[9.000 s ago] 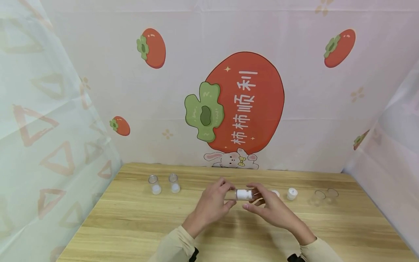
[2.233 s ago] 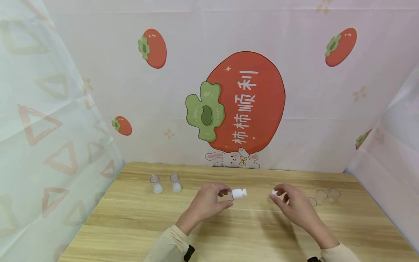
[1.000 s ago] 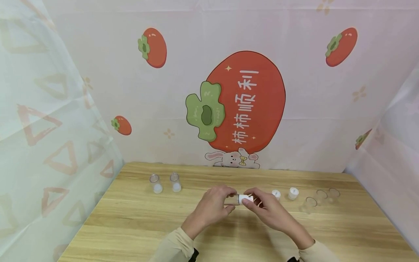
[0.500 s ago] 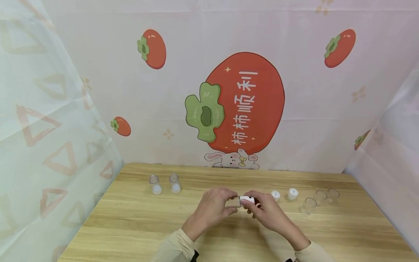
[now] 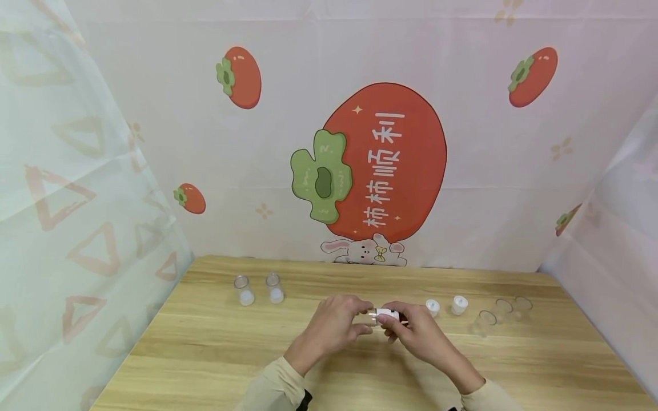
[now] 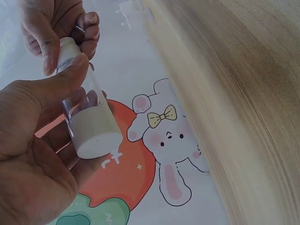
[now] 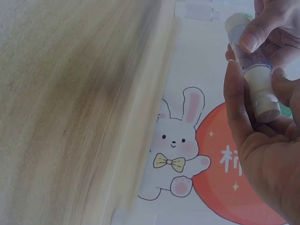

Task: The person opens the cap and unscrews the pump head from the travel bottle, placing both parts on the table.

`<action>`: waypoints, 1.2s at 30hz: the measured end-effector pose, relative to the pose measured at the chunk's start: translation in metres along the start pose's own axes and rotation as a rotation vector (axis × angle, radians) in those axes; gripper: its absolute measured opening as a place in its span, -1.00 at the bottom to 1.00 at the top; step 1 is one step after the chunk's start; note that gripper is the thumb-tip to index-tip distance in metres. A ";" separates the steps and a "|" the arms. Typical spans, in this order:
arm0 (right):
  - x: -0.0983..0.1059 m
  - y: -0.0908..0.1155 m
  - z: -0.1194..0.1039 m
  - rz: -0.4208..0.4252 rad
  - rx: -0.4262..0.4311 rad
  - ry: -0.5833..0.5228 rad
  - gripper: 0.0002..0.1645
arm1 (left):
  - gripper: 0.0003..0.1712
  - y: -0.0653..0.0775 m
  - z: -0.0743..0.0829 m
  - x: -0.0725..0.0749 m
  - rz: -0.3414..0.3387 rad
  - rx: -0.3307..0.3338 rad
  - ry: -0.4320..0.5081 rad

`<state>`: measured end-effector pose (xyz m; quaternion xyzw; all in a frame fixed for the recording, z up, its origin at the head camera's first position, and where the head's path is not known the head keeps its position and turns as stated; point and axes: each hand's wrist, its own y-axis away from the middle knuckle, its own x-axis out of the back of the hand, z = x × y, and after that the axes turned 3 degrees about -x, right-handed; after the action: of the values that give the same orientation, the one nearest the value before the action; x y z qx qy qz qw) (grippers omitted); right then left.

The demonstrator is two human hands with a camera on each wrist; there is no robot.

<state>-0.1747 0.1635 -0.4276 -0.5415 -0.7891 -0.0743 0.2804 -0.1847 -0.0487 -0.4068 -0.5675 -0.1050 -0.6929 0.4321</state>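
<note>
Both hands hold one small clear bottle with a white base and a white top, lying about level in the head view. My left hand grips its clear body, thumb along one side and fingers beneath. The right hand pinches the white top piece between thumb and fingers. In the right wrist view, this piece narrows in a step to a smaller round end. The left wrist view shows the right hand's fingers around the top, partly hiding it.
Two more clear bottles with white bases, one beside the other, stand at the table's left back. Right of the hands are two white caps, one next to another. Farther right lie three clear covers. A printed sheet rises behind the table.
Since 2.2 s ago, my right hand has moved left from beside the white caps to the bottle's white top and holds it. Since 9 s ago, a third clear cover has appeared at right.
</note>
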 end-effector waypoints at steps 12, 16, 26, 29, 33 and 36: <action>-0.001 0.001 0.003 -0.019 -0.011 -0.068 -0.76 | -0.70 -0.001 0.000 0.001 -0.025 0.019 -0.010; -0.001 0.002 0.004 -0.015 0.009 -0.073 -0.78 | -0.70 -0.001 0.000 0.002 -0.042 0.029 0.017; -0.001 0.005 0.002 0.083 0.107 -0.003 -0.71 | -0.71 0.001 -0.003 0.001 -0.072 0.062 0.104; -0.001 0.006 0.002 0.092 0.136 -0.001 -0.68 | -0.71 0.002 -0.004 0.000 -0.090 0.079 0.140; -0.002 0.006 0.003 0.114 0.158 0.004 -0.79 | -0.69 0.002 -0.005 -0.001 -0.109 0.093 0.193; -0.003 0.004 0.003 0.150 0.192 0.021 -0.87 | -0.66 0.001 -0.007 -0.002 -0.124 0.104 0.229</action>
<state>-0.1712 0.1639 -0.4320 -0.5688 -0.7469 0.0171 0.3440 -0.1886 -0.0524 -0.4113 -0.4539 -0.1254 -0.7723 0.4264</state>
